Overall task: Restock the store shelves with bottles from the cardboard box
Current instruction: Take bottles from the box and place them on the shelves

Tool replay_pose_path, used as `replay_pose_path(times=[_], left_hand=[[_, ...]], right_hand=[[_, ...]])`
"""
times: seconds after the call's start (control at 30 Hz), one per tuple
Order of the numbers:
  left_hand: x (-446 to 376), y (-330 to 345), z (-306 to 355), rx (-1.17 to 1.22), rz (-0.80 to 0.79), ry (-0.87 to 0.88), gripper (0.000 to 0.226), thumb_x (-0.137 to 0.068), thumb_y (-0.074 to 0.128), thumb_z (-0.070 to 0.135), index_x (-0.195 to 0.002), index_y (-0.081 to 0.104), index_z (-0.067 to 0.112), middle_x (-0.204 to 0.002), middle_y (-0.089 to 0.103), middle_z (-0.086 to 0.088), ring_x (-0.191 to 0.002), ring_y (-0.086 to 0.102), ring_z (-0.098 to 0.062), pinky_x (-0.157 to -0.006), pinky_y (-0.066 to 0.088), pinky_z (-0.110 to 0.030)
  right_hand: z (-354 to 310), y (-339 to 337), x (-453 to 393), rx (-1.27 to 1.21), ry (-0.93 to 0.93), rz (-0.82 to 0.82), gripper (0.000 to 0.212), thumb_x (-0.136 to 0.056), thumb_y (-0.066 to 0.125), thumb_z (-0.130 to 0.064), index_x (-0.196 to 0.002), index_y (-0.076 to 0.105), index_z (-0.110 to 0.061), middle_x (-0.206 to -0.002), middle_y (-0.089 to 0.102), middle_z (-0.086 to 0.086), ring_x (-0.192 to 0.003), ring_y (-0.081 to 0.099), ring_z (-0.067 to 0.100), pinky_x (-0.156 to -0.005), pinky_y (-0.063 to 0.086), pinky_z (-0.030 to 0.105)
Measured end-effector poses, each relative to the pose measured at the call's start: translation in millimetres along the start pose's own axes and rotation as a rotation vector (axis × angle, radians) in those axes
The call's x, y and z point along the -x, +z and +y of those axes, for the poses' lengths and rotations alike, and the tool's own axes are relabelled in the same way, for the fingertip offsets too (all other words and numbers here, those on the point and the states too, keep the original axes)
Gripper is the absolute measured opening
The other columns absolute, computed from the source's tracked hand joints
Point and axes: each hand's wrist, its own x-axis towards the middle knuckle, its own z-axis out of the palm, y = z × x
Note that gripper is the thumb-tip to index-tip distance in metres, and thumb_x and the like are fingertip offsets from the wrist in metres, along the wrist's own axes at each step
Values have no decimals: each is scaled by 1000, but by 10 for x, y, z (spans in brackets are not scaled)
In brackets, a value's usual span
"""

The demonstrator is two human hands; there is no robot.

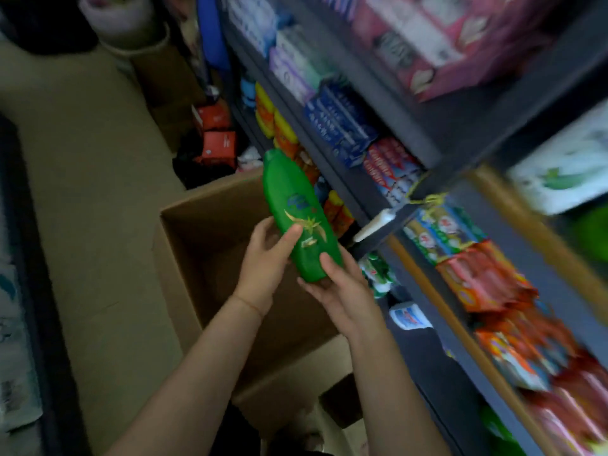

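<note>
Above the open cardboard box (210, 245), I grip the green bottle (301, 218) with left hand (263, 261) and right hand (339, 291) wrapped around its base, cap angled toward the shelves (378, 103), probably for placing.

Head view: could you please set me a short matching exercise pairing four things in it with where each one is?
Things:
1. green plastic bottle
2. brown cardboard box
3. red small cartons
4. yellow and orange bottles

Places:
A. on the floor beyond the box
B. on a dark shelf
C. held in both hands
D. on the floor under the hands

Pairs: 1-C, 2-D, 3-A, 4-B
</note>
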Motion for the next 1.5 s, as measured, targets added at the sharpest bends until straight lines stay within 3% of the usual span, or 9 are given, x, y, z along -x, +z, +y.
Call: replay_pose_path(times=[0.2,0.4,0.5,0.7,0.87,1.0,1.1,1.4,1.5], left_hand=[[1198,774,737,164,-289,266,38,-84,68,30,-117,65,12,-103,74,-7,-88,71,-20,-80,59,-36],[2053,1527,1110,35,-614,413,38,-86,64,38,-119,65,18,-113,75,-2,-104,70,-18,-89,57,-35],[2318,1863,1376,-83,-775,493,70,-70,79,65,-123,65,21,-120,72,-3,-113,68,-21,-93,56,-36],[2253,2269,1412,-206,-883,580,65,-67,78,53,-124,64,25,-128,67,-2,-122,61,-21,-97,53,-33],[1916,2331,1060,-268,-901,446,61,-75,74,50,-128,64,20,-125,70,-2,-116,65,-16,-103,51,-43],[1703,2419,1005,-367,-901,460,38,-80,64,51,-114,66,35,-117,69,13,-105,63,7,-92,50,-25],[1462,2472,1008,-400,-882,449,58,-74,63,71,-120,66,36,-124,67,10,-117,60,-3,-101,50,-34],[1075,2674,947,-541,-911,394,21,-92,56,62,-96,63,42,-102,62,18,-99,59,-5,-101,50,-52],[1040,2733,928,-568,-871,351,57,-86,55,69,-123,61,26,-114,60,11,-114,58,-16,-103,49,-49]], right_hand=[[-827,-46,1302,397,-321,-84,57,-68,84,-22,-118,58,-20,-118,69,6,-112,65,27,-97,52,51],[-1748,-123,2413,703,-721,97,52,-74,85,-22,-120,61,-30,-112,71,-10,-106,65,7,-92,53,33],[-2085,-201,2782,763,-829,178,55,-74,85,-15,-117,57,-36,-105,69,-21,-99,63,-6,-81,50,15],[-2276,-408,2865,729,-1043,429,47,-77,80,-2,-119,64,-13,-109,70,-7,-98,65,-1,-79,49,12],[-2117,-732,2469,854,-940,717,52,-69,87,-17,-116,65,-23,-112,67,-3,-106,62,14,-91,52,39],[-2108,-790,2224,850,-841,851,49,-71,86,-19,-115,64,-22,-111,66,1,-105,61,18,-87,51,25],[-2216,-737,2116,846,-783,886,52,-73,84,-15,-119,61,-17,-105,64,-3,-96,59,12,-67,40,1],[-2237,-752,1845,928,-640,993,59,-76,83,-18,-126,52,-18,-103,64,-5,-90,57,9,-75,45,22],[-2238,-777,1761,925,-623,999,57,-78,81,-16,-123,46,-18,-102,63,-4,-94,63,15,-76,52,27]])
